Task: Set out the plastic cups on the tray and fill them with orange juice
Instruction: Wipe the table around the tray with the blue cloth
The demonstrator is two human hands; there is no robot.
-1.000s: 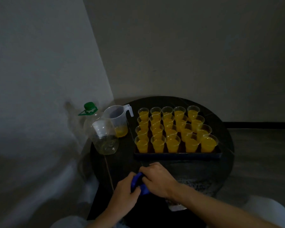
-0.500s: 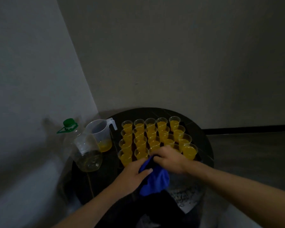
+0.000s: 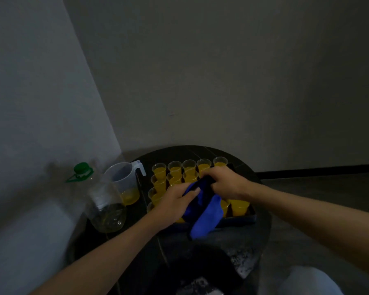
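While one blurred bottle (image 3: 107,207) and one jug (image 3: 124,182) stand at nine o'clock of the tray (image 3: 239,219), the left hand (image 3: 175,203) and right hand (image 3: 226,184) grip one blue cloth (image 3: 205,216) in curled fingers (image 3: 192,191) above it, hiding several juice-filled cups (image 3: 189,167); five rims show at twelve o'clock.

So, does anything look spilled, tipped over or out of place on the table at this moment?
No spill or tipped cup shows. The one odd thing is the blue cloth, gripped by the left hand and the right hand in front of the filled cups on the tray; it hides several of them.
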